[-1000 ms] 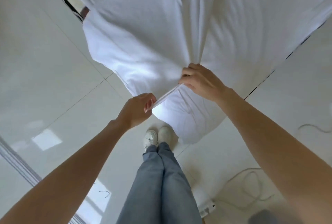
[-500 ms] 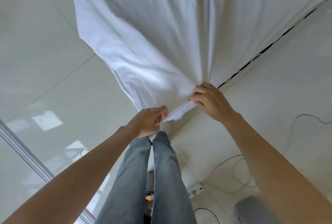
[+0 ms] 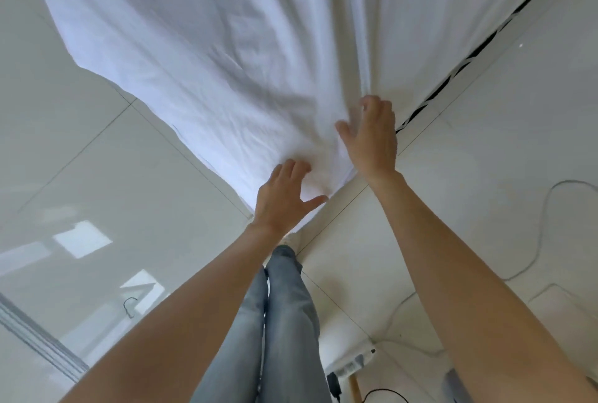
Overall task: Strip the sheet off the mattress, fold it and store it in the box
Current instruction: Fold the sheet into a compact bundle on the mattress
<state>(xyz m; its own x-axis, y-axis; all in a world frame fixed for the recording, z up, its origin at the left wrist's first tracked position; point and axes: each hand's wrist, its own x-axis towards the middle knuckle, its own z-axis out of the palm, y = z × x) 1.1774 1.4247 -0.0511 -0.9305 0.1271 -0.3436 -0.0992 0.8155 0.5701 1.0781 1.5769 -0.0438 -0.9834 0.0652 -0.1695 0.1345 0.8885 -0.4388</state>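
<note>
A: What changed vs a second ago?
B: Both hands pinched the sheet's near corner edge then. Now both are spread flat. Left hand [image 3: 284, 195] fingers splayed wide, palm down on the corner of the white sheet [image 3: 207, 56]. Right hand [image 3: 372, 137] also wide, pressing the cloth just beside a long raised fold [image 3: 359, 24]. Nothing gripped. Sheet also fills more of the view, corner lies lower toward the legs.

A: Where's the sheet?
B: Spread on the floor [image 3: 97, 160], fanning away from the person to the top of the view. Near corner sits right at the feet, under the left hand. Wrinkled around the hands.

A: Edges, free room?
B: Left edge runs diagonally up-left over bare tile, wide clear floor on that side. Right edge runs up-right along a dark broken line [image 3: 479, 46]; can't tell what that line is. Right of it is open floor too, with a thin cable [image 3: 547, 208] looping across.

A: Surface, room?
B: Glossy pale tiles with thin grout lines, window glare patches lower left, a metal floor track [image 3: 38, 341] at the left edge. Jeans legs [image 3: 284, 321] centre bottom, one light shoe [image 3: 293, 237] tip showing. A white power strip [image 3: 352, 360] with a black plug sits behind the legs.
</note>
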